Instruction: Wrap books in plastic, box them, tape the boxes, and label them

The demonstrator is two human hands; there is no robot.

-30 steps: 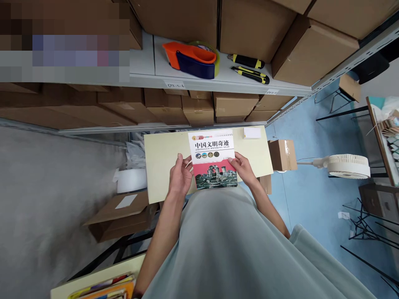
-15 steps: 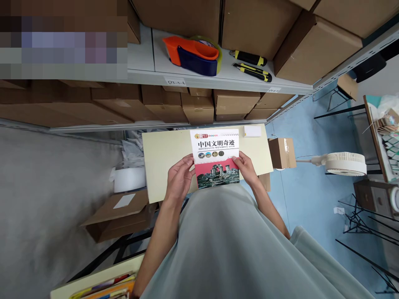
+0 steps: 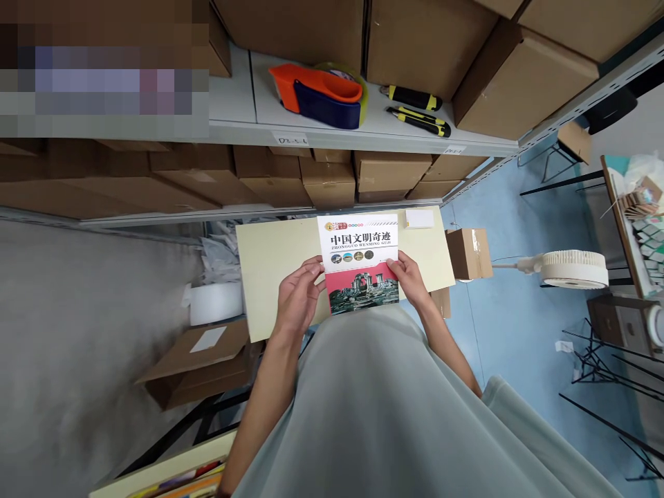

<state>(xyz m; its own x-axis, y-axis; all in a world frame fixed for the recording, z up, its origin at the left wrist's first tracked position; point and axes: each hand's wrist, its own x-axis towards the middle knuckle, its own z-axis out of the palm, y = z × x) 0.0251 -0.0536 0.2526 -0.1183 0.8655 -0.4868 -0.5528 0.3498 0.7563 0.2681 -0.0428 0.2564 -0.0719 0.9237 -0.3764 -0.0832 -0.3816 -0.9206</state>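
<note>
A paperback book (image 3: 362,266) with a white and pink cover, Chinese title and a picture of stone ruins is held up close to my body, cover facing me. My right hand (image 3: 411,278) grips its right edge, thumb on the cover and the other fingers out of sight behind. At the left edge, my left hand (image 3: 301,294) has curled fingers against the book, the fingertips partly behind it. Beneath the book lies a pale yellow tabletop (image 3: 274,270), with a small white box (image 3: 419,218) at its far right corner.
A shelf ahead carries cartons (image 3: 430,52), an orange and blue tape dispenser (image 3: 319,97) and two utility knives (image 3: 418,111). An open carton (image 3: 207,360) and a white roll (image 3: 215,303) stand at left. A white fan (image 3: 573,268) is at right; books (image 3: 181,483) lie lower left.
The view has shifted very slightly. Both hands keep the same hold on the book, which has hardly moved.
</note>
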